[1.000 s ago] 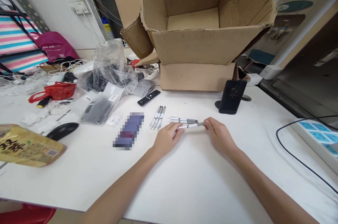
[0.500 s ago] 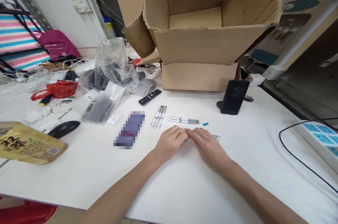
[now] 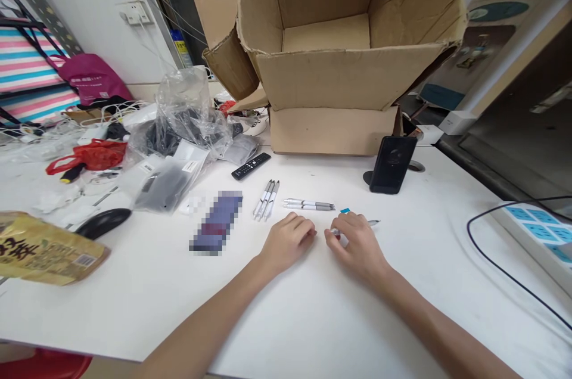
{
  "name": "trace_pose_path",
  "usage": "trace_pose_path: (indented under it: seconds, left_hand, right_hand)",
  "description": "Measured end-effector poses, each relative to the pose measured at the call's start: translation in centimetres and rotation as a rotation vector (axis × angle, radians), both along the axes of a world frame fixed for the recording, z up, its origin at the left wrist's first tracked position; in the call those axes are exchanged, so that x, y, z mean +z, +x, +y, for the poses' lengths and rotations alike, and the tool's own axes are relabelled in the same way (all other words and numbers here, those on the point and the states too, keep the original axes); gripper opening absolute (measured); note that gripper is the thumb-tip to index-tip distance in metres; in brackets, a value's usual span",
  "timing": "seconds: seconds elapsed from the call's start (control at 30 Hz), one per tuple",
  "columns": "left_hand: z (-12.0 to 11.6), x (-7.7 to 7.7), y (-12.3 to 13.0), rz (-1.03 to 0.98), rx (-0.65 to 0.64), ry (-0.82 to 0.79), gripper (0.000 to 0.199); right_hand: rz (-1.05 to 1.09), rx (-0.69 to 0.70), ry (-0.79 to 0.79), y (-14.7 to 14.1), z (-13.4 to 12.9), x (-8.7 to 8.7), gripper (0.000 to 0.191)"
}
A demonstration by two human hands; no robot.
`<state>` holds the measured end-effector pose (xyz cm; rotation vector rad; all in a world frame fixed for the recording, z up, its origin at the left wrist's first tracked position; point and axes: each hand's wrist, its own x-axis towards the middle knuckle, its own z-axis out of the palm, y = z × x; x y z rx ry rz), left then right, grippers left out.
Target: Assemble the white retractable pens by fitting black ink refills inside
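Note:
My right hand [image 3: 357,243] is closed around a white pen [image 3: 373,222], whose grey tip sticks out to the right and whose other end shows by the thumb. Just left of it, my left hand [image 3: 289,241] rests on the table with curled fingers; whether they hold anything is hidden. Beyond my hands, several white and grey pens [image 3: 309,205] lie sideways in a group. Another group of pens [image 3: 267,199] lies side by side to the left, pointing away from me. A small blue piece [image 3: 345,210] touches the area behind my right fingers.
A large open cardboard box [image 3: 330,129] stands at the back. Left are a blurred purple item [image 3: 218,221], a remote [image 3: 251,166], plastic bags [image 3: 167,182] and a yellow pouch [image 3: 49,248]. Right are a black stand [image 3: 393,164], a power strip [image 3: 538,230] and its cable.
My hands have moved apart; my right hand has shifted right with the pen. The view has shifted slightly.

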<state>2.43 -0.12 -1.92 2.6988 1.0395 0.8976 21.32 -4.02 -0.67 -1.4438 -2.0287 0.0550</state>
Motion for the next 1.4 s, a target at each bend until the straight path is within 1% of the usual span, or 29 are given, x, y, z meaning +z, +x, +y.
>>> trace_pose_path:
  seconds: [0.07, 0.17, 0.37, 0.53, 0.73, 1.03, 1.2, 1.3, 1.4]
  left_hand:
    - [0.18, -0.09, 0.03, 0.025, 0.013, -0.063, 0.009]
    - [0.33, -0.13, 0.06, 0.040, 0.026, -0.101, 0.010]
    - [0.32, -0.12, 0.07, 0.039, 0.044, -0.110, 0.011]
    - [0.31, -0.05, 0.01, 0.033, 0.039, -0.152, 0.011]
    - [0.39, -0.15, 0.00, 0.031, 0.041, -0.152, 0.011]
    - [0.34, -0.09, 0.11, 0.025, 0.047, -0.159, 0.009]
    - [0.39, -0.20, 0.11, 0.027, 0.039, -0.160, 0.009]
    - [0.39, -0.22, 0.16, 0.023, 0.046, -0.153, 0.008]
    - [0.37, -0.19, 0.16, 0.029, 0.046, -0.153, 0.008]
  right_hand:
    - [0.004, 0.026, 0.007, -0.14, -0.16, 0.37, 0.027]
    - [-0.004, 0.081, 0.020, -0.33, -0.34, 0.70, 0.022]
    - [-0.027, 0.100, 0.027, -0.43, -0.28, 0.39, 0.018]
    - [-0.036, 0.113, 0.037, -0.42, -0.29, 0.18, 0.017]
    - [0.002, 0.154, 0.012, -0.41, -0.42, 0.30, 0.016]
    - [0.003, 0.150, -0.009, -0.20, -0.30, 0.40, 0.017]
    - [-0.032, 0.152, -0.008, -0.24, -0.30, 0.23, 0.012]
    - [-0.043, 0.187, -0.008, -0.29, -0.38, 0.31, 0.016]
    - [-0.037, 0.221, -0.035, -0.34, -0.50, 0.55, 0.009]
